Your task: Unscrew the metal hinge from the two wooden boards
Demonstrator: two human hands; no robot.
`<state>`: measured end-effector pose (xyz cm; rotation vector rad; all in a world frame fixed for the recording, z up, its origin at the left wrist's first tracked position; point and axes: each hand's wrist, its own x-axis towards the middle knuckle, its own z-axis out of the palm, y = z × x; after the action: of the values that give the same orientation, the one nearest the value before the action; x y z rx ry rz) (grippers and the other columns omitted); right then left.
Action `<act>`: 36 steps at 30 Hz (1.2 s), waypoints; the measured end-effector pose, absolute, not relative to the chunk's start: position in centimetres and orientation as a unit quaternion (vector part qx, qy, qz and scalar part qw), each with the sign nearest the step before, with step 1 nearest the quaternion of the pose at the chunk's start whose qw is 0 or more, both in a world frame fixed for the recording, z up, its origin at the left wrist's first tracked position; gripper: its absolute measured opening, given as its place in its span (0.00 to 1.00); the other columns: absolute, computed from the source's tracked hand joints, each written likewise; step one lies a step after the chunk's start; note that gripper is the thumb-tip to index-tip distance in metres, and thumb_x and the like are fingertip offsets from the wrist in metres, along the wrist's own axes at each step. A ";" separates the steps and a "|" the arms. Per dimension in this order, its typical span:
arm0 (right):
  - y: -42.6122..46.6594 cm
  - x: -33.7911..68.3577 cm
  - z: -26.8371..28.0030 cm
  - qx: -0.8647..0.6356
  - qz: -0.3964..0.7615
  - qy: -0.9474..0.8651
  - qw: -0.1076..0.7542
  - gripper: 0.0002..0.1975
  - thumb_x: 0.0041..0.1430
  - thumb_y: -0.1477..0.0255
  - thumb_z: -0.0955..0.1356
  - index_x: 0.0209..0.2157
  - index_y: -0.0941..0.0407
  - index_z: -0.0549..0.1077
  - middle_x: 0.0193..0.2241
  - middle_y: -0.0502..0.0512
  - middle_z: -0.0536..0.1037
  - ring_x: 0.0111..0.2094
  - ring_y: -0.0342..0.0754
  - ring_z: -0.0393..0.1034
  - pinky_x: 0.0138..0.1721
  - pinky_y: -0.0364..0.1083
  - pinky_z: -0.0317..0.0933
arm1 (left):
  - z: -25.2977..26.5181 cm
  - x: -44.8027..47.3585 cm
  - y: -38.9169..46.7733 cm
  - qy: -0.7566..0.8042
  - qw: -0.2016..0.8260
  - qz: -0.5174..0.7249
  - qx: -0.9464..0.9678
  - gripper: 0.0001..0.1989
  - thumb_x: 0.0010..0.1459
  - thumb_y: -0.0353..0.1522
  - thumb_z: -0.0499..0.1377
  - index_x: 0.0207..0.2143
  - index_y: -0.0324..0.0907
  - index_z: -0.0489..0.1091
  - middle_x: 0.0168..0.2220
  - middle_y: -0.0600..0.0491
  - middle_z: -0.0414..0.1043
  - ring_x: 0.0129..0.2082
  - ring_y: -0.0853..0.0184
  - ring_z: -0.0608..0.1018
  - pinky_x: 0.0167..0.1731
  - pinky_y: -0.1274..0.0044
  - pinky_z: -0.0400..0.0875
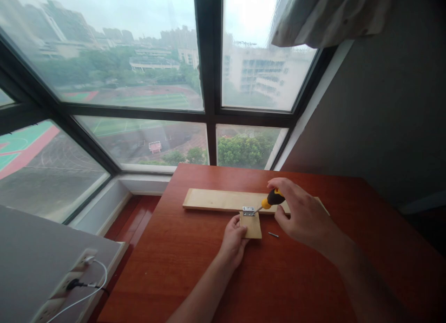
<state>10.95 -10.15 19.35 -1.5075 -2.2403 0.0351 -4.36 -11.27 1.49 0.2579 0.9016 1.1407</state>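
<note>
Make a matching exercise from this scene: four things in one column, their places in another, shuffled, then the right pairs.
1. yellow-and-black screwdriver
2. small square wooden piece
3. small silver metal hinge
4. loose dark screw

A. lying alone on the red-brown table
B. under the left hand
C. gripped in the right hand
D. where the small piece meets the long pale wooden board

Pairs: 1-C, 2-B, 3-D, 4-A

Hinge (248,211) btwn long board (223,200) behind & small block (252,225); screw (273,235) right.

left hand (232,242) flat, right hand (301,214) gripping
</note>
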 end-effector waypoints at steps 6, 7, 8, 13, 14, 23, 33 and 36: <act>-9.6 10.8 18.8 -0.597 -0.018 -0.777 0.200 0.08 0.62 0.64 0.62 0.41 0.51 0.68 0.38 0.49 0.77 0.30 0.48 0.73 0.29 0.46 0.58 | 1.4 -4.3 -11.3 0.405 0.740 0.523 0.120 0.22 0.39 0.21 0.61 0.41 0.39 0.69 0.36 0.49 0.75 0.34 0.66 0.76 0.35 0.74 0.73; -9.6 10.8 18.7 -0.594 -0.016 -0.779 0.200 0.07 0.62 0.66 0.62 0.41 0.51 0.68 0.38 0.49 0.77 0.31 0.48 0.73 0.29 0.46 0.59 | 1.4 -4.3 -11.3 0.406 0.740 0.524 0.120 0.22 0.39 0.21 0.60 0.41 0.39 0.69 0.36 0.49 0.75 0.34 0.66 0.76 0.35 0.74 0.73; -9.7 10.9 18.8 -0.589 -0.014 -0.782 0.202 0.07 0.61 0.68 0.62 0.41 0.51 0.67 0.39 0.50 0.77 0.32 0.49 0.73 0.30 0.47 0.59 | 1.4 -4.3 -11.3 0.406 0.739 0.524 0.119 0.22 0.40 0.21 0.60 0.41 0.39 0.69 0.36 0.49 0.75 0.33 0.66 0.76 0.34 0.75 0.73; -10.0 11.2 19.2 -0.551 0.003 -0.809 0.206 0.23 0.52 0.77 0.63 0.51 0.51 0.63 0.51 0.54 0.73 0.46 0.52 0.71 0.37 0.47 0.62 | 1.6 -4.3 -11.3 0.408 0.740 0.522 0.114 0.22 0.40 0.20 0.60 0.41 0.39 0.69 0.36 0.49 0.75 0.34 0.67 0.76 0.36 0.75 0.73; -10.0 11.2 19.2 -0.549 -0.001 -0.810 0.206 0.22 0.53 0.75 0.64 0.51 0.51 0.63 0.51 0.55 0.73 0.47 0.52 0.70 0.36 0.47 0.63 | 1.6 -4.3 -11.3 0.407 0.741 0.522 0.115 0.22 0.40 0.21 0.60 0.41 0.39 0.70 0.36 0.49 0.75 0.34 0.67 0.76 0.36 0.75 0.73; -9.8 11.0 18.9 -0.579 -0.019 -0.789 0.206 0.14 0.58 0.72 0.63 0.47 0.51 0.67 0.45 0.52 0.76 0.37 0.50 0.74 0.33 0.47 0.64 | 1.5 -4.2 -11.3 0.406 0.740 0.523 0.116 0.22 0.40 0.21 0.60 0.41 0.39 0.70 0.36 0.50 0.75 0.33 0.67 0.76 0.35 0.75 0.73; -9.6 11.1 18.6 -0.593 -0.019 -0.779 0.203 0.12 0.62 0.65 0.62 0.47 0.51 0.67 0.45 0.53 0.77 0.34 0.51 0.75 0.32 0.48 0.65 | 1.6 -4.3 -11.3 0.410 0.740 0.518 0.125 0.22 0.39 0.21 0.61 0.41 0.39 0.70 0.36 0.49 0.75 0.35 0.65 0.77 0.38 0.73 0.73; -9.9 11.1 19.0 -0.568 -0.008 -0.794 0.215 0.17 0.56 0.74 0.63 0.49 0.52 0.66 0.48 0.54 0.75 0.42 0.52 0.73 0.36 0.48 0.66 | 1.4 -4.3 -11.3 0.412 0.738 0.519 0.124 0.22 0.39 0.22 0.61 0.41 0.40 0.70 0.36 0.49 0.75 0.35 0.64 0.77 0.37 0.73 0.73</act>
<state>11.14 -9.86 18.97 -1.5764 -2.2027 -0.0226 -4.33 -11.27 1.43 0.2711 0.9043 1.1399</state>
